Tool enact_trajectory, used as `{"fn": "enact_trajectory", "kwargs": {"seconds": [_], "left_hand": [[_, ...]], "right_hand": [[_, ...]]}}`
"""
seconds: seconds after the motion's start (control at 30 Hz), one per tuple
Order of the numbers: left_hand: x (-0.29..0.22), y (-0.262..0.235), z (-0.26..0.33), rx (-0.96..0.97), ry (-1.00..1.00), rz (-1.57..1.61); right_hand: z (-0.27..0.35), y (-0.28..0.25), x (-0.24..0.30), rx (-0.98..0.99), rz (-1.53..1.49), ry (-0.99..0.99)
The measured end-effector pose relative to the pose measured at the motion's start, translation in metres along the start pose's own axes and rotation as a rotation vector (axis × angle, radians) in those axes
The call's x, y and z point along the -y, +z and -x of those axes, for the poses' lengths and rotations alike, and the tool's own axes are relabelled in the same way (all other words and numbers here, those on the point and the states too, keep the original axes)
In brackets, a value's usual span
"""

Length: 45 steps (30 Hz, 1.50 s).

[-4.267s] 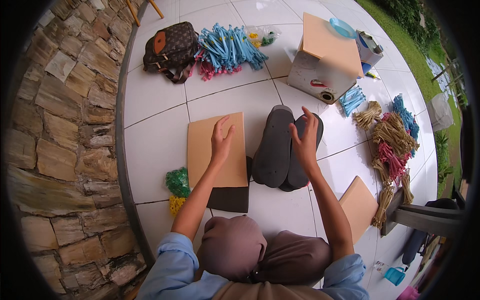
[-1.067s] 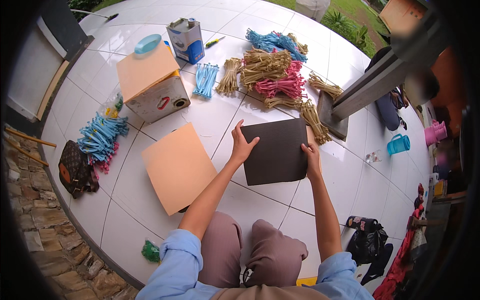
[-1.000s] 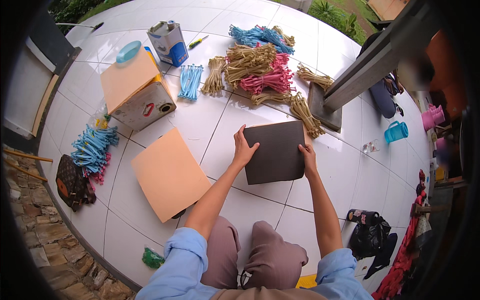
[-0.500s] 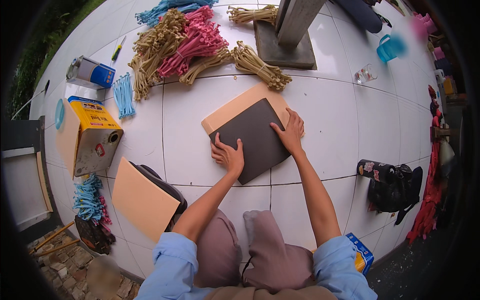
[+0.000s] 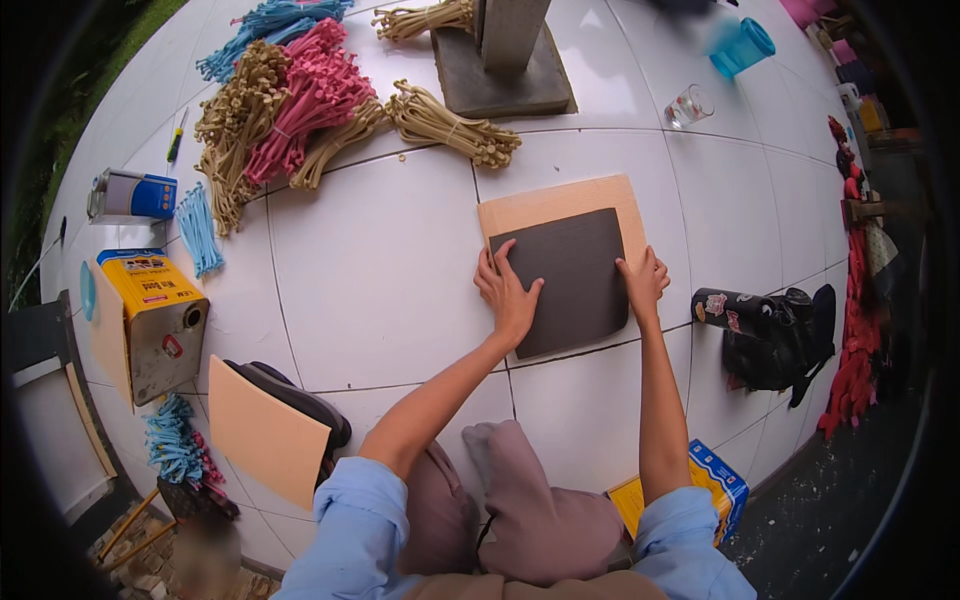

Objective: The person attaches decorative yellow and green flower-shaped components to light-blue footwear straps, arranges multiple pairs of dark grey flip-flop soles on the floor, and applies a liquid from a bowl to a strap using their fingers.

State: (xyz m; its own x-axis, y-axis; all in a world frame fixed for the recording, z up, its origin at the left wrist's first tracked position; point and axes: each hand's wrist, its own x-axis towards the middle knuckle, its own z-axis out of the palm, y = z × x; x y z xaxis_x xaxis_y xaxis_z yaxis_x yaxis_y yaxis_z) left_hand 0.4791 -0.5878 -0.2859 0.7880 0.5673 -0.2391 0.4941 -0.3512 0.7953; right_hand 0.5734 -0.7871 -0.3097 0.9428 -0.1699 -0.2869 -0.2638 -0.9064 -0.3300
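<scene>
A dark grey sheet (image 5: 578, 285) lies on top of a larger peach sheet (image 5: 560, 204), whose border shows along the far and right sides. Both rest on the white tiled floor in front of my knees. My left hand (image 5: 512, 298) presses on the left part of the grey sheet, fingers spread and thumb apart. At the right edge of the stack, my right hand (image 5: 645, 285) has its thumb on the grey sheet and its fingers bent at the peach border. Their tips are partly hidden.
Bundles of beige (image 5: 455, 125), pink (image 5: 310, 100) and blue strips lie far left, beside a pillar base (image 5: 505, 75). Cans, including a large yellow one (image 5: 150, 275), stand left. Another peach sheet (image 5: 265, 430) leans near my left knee. A glass (image 5: 690, 105) and black bag (image 5: 775, 350) sit right.
The two stacked sheets have slid right and turned to lie nearly square to me. Both hands have moved right with them, staying at opposite sides. The whole view has shifted too.
</scene>
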Motion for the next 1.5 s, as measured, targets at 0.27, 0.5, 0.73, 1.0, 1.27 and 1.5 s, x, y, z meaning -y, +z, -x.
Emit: {"fn": "enact_trajectory", "kwargs": {"seconds": [0.27,0.5,0.73,1.0,1.27,1.5], "left_hand": [[-0.038,0.011,-0.094,0.129,0.274,-0.186],[-0.092,-0.090,-0.057,0.268,0.248,0.075],[-0.058,-0.265,0.185,0.319,-0.200,0.111],[-0.051,-0.512,0.539,-0.044,-1.219,-0.245],[-0.099,-0.494,0.585,-0.735,-0.917,0.664],[-0.116,-0.432,0.631,-0.736,-1.131,0.919]], "right_hand": [[-0.056,-0.014,0.048,-0.140,0.063,0.117],[0.045,-0.085,0.131,0.140,-0.331,-0.278],[0.286,-0.178,0.003,0.888,0.365,-0.388],[0.350,-0.324,-0.039,1.201,0.718,-0.200],[0.160,-0.330,0.166,0.955,0.873,-0.590],[0.311,-0.315,0.598,0.561,-0.371,-1.063]]}}
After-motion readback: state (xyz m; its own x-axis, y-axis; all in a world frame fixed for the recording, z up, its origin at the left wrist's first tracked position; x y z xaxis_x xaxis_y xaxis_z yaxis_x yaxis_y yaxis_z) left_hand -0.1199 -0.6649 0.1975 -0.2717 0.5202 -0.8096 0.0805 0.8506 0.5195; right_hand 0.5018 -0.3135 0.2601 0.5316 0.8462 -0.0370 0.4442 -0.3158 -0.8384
